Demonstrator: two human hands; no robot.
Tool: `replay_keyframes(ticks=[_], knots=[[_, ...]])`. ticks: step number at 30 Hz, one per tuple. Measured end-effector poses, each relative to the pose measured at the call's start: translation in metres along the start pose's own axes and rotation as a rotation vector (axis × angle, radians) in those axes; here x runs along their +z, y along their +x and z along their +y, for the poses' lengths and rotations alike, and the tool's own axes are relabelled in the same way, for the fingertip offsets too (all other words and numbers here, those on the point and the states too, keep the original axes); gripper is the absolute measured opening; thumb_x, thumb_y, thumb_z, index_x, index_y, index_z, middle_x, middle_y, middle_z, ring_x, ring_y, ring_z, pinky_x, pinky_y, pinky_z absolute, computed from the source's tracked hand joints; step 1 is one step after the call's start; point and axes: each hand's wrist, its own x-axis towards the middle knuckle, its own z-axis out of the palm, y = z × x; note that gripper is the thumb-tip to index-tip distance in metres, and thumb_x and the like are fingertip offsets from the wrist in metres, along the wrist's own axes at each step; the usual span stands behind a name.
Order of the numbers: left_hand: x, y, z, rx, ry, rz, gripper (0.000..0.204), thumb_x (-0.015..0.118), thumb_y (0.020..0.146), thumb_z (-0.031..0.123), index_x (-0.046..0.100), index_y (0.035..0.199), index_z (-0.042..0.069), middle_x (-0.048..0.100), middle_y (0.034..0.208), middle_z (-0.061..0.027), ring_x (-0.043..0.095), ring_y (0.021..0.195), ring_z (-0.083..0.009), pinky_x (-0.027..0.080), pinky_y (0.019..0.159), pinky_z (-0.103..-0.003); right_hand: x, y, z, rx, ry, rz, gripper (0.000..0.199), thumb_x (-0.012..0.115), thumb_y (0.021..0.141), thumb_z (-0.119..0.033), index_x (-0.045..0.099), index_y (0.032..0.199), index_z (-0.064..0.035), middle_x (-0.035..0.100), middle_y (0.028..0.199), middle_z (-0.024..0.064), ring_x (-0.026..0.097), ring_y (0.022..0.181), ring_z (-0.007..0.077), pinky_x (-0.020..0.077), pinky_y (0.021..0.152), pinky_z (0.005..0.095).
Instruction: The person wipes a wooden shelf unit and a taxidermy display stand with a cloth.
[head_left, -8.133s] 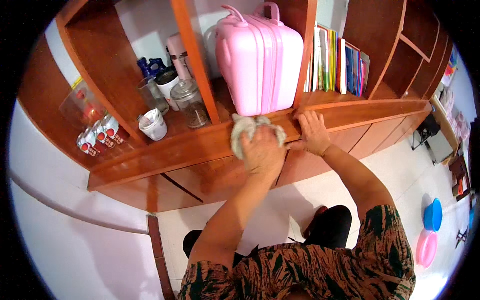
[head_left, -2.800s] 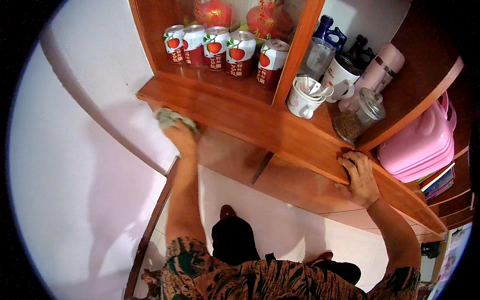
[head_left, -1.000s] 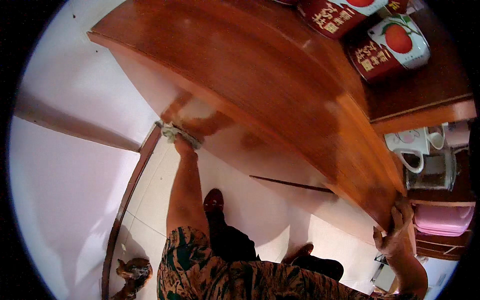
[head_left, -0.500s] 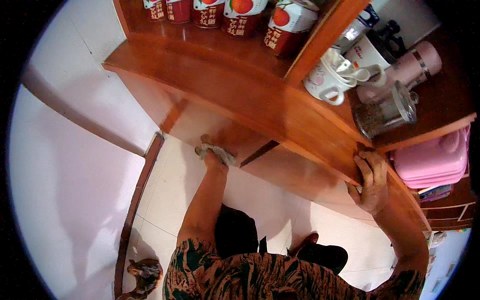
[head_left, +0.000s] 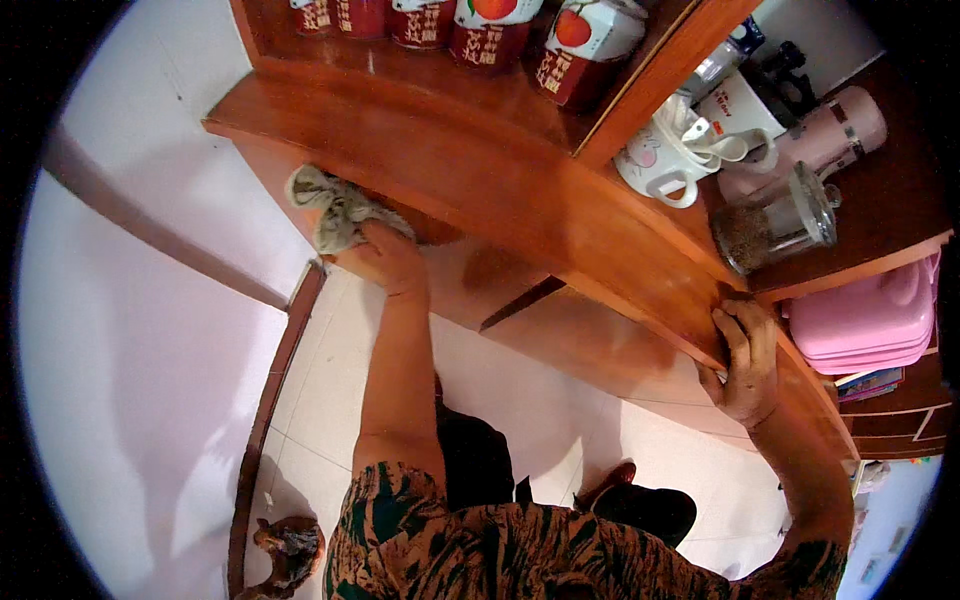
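My left hand is closed on a crumpled greyish cloth. The cloth lies against the front of the wooden cabinet, just below its shelf edge at the left end. Part of the fingers is hidden behind the cloth. My right hand rests on the rim of the reddish-brown shelf, fingers over the top and thumb at the front edge; it holds no loose thing. A dark slanted gap shows in the cabinet front between the hands.
Several red-and-white cans stand on the shelf above. To the right are a white mug with spoons, a lidded glass jar, a pink flask and a pink case. A brown figurine sits by the left wall.
My left hand has moved up and left with the cloth, from the lower cabinet front to just under the shelf edge. My right hand has stayed on the shelf rim.
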Motion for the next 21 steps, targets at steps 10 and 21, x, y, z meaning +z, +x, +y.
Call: replay_keyframes(ticks=[10,21], knots=[[-0.06,-0.092,-0.177,-1.286,-0.252,-0.065,0.048,0.042,0.092,0.023,0.038,0.136,0.003,0.049,0.133,-0.0135,0.053,0.11,-0.0296,0.046,0.091,-0.041,0.005,-0.015,0.006,-0.006,-0.051,-0.064,0.061,0.07,0.075,-0.024,0.044,0.128,-0.0038,0.046,0.124,0.0224,0.045,0.112,0.0421,0.0364,0.095,0.0545],[-0.06,-0.165,-0.093,0.632,1.145,-1.571,0.029,0.053,0.09,0.029,0.063,0.108,0.009,0.063,0.11,-0.0085,0.061,0.101,-0.0259,0.051,0.081,-0.039,-0.002,-0.009,0.002,0.017,-0.03,-0.063,0.067,0.074,0.07,-0.026,0.046,0.127,-0.005,0.046,0.125,0.0188,0.046,0.112,0.0392,0.0369,0.094,0.0527]])
